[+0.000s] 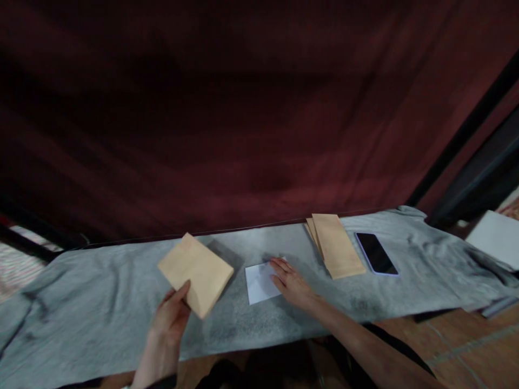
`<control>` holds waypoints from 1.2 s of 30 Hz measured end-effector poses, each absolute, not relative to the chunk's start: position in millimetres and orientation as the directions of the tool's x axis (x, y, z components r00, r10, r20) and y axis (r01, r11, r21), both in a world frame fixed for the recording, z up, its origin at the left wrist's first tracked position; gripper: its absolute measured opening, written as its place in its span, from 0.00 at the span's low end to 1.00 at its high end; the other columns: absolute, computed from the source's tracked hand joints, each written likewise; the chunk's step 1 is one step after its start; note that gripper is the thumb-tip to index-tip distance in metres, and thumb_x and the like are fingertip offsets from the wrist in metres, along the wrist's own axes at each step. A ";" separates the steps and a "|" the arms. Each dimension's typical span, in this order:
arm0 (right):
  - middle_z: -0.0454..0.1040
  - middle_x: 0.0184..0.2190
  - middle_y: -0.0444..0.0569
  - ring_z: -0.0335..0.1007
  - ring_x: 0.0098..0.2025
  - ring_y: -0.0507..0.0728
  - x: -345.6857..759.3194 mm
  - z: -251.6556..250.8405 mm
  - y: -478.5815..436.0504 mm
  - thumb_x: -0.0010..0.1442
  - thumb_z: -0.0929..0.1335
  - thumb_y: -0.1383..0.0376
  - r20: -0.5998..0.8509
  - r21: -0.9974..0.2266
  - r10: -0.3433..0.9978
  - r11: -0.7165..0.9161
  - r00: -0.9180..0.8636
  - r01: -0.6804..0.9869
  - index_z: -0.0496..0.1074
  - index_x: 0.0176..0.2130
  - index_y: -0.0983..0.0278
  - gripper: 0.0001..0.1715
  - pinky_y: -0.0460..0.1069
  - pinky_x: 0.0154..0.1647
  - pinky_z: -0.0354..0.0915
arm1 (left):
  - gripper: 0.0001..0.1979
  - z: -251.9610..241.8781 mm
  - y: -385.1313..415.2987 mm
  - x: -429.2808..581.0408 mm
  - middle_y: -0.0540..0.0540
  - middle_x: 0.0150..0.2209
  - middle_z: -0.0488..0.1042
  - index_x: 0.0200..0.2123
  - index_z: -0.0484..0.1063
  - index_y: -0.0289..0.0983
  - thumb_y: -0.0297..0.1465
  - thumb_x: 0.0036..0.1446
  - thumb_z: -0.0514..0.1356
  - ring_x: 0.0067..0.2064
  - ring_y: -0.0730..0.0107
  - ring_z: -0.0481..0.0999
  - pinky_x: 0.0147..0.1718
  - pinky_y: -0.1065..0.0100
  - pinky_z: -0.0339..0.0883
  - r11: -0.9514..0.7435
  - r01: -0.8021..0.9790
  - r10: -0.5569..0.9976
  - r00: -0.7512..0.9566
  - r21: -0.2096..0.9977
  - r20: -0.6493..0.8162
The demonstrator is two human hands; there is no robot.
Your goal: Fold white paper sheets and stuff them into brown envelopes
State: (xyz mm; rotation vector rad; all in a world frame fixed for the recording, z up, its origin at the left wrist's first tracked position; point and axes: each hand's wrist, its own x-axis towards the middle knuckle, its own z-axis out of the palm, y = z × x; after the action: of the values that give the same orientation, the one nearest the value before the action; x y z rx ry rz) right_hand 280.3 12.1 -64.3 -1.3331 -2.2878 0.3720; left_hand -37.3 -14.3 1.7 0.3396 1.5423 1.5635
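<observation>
My left hand (173, 310) grips a stack of tan kraft-paper envelopes (197, 270) by its near edge, thumb on top and fingers underneath. The stack is tilted and casts a shadow on the grey cloth to its right. Near the middle, my right hand (290, 281) rests on a white sheet of paper (260, 282), fingers stretched out and covering its right end. The sheet lies flat on the cloth. Whether it is a single layer or folded, I cannot tell.
More tan kraft-paper envelopes (336, 246) lie slightly fanned right of my right hand. Beside them is a smartphone (377, 254) with a dark screen. A grey cloth (101, 302) covers the narrow table. Behind it hangs a dark red curtain (259, 135); a white object (497, 237) stands at far right.
</observation>
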 end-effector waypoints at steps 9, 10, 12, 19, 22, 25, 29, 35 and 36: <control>0.81 0.44 0.50 0.78 0.46 0.62 258.0 -45.2 8.7 0.60 0.68 0.45 -0.061 -0.985 0.938 -0.112 -0.342 -0.131 0.74 0.51 0.59 0.27 0.58 0.46 0.75 | 0.11 -3.1 -2.0 75.8 0.49 0.34 0.81 0.34 0.74 0.35 0.14 0.57 0.59 0.33 0.75 0.81 0.35 0.74 0.76 0.247 -0.641 0.826 -0.252 0.727 -0.503; 0.81 0.42 0.49 0.79 0.44 0.62 259.8 -44.0 10.2 0.57 0.69 0.46 -0.098 -0.973 0.940 -0.160 -0.327 -0.167 0.75 0.49 0.59 0.26 0.57 0.45 0.75 | 0.11 -3.9 -2.4 79.3 0.48 0.34 0.81 0.35 0.74 0.35 0.15 0.58 0.58 0.33 0.75 0.82 0.35 0.74 0.76 0.262 -0.651 0.832 -0.222 0.713 -0.509; 0.81 0.39 0.47 0.79 0.41 0.61 263.9 -42.3 12.8 0.53 0.71 0.51 -0.138 -0.947 0.939 -0.218 -0.314 -0.237 0.76 0.45 0.59 0.23 0.56 0.43 0.75 | 0.11 -5.1 -3.1 81.7 0.48 0.35 0.81 0.36 0.74 0.35 0.15 0.58 0.58 0.33 0.74 0.82 0.34 0.74 0.76 0.276 -0.665 0.841 -0.182 0.694 -0.509; 0.79 0.30 0.44 0.75 0.28 0.56 269.2 -44.3 18.9 0.48 0.74 0.53 -0.181 -0.928 0.945 -0.256 -0.272 -0.271 0.77 0.38 0.61 0.20 0.51 0.31 0.72 | 0.10 -7.8 -6.3 81.5 0.46 0.34 0.82 0.38 0.74 0.34 0.15 0.57 0.60 0.32 0.70 0.82 0.31 0.72 0.77 0.301 -0.670 0.866 -0.105 0.679 -0.488; 0.77 0.25 0.42 0.72 0.24 0.55 272.4 -46.9 25.8 0.50 0.73 0.50 -0.121 -0.972 0.966 -0.162 -0.230 -0.168 0.76 0.34 0.61 0.18 0.49 0.27 0.69 | 0.09 -11.5 -8.5 83.6 0.44 0.34 0.82 0.37 0.74 0.33 0.15 0.57 0.61 0.32 0.70 0.82 0.32 0.71 0.78 0.330 -0.651 0.857 -0.097 0.684 -0.506; 0.78 0.28 0.42 0.72 0.29 0.55 277.9 -47.9 33.4 0.53 0.71 0.52 0.021 -0.990 0.990 0.001 -0.143 -0.138 0.76 0.35 0.59 0.15 0.49 0.30 0.69 | 0.09 -15.3 -11.5 87.2 0.44 0.31 0.81 0.34 0.74 0.32 0.14 0.55 0.63 0.30 0.71 0.81 0.33 0.70 0.78 0.355 -0.636 0.833 -0.116 0.685 -0.540; 0.80 0.33 0.43 0.74 0.38 0.57 282.7 -46.5 36.3 0.51 0.72 0.54 0.104 -0.972 0.994 0.093 -0.038 -0.215 0.76 0.37 0.59 0.15 0.51 0.43 0.70 | 0.09 -15.5 -16.6 95.4 0.44 0.31 0.81 0.33 0.75 0.32 0.14 0.53 0.65 0.31 0.69 0.82 0.36 0.68 0.79 0.362 -0.631 0.834 -0.110 0.687 -0.540; 0.80 0.29 0.45 0.77 0.36 0.60 288.1 -43.4 37.3 0.47 0.76 0.51 -0.004 -0.967 0.982 -0.053 -0.191 -0.251 0.78 0.36 0.61 0.21 0.55 0.42 0.72 | 0.07 -12.0 -25.1 95.5 0.43 0.31 0.82 0.31 0.76 0.33 0.25 0.50 0.71 0.33 0.68 0.82 0.37 0.70 0.77 0.430 -0.471 0.861 -0.044 0.771 -0.507; 0.80 0.28 0.45 0.77 0.36 0.61 290.2 -42.5 39.0 0.47 0.76 0.50 0.011 -0.972 0.982 -0.034 -0.187 -0.232 0.78 0.35 0.62 0.21 0.55 0.42 0.72 | 0.09 -12.1 -27.2 94.1 0.42 0.31 0.82 0.31 0.76 0.33 0.30 0.51 0.72 0.33 0.67 0.82 0.36 0.70 0.76 0.478 -0.371 0.862 0.024 0.796 -0.506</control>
State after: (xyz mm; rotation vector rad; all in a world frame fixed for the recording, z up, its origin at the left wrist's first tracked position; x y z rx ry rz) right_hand 290.2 39.0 -42.5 -0.9443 -1.1577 1.4567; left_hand 94.1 -27.2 -12.1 0.5210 1.1908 1.0229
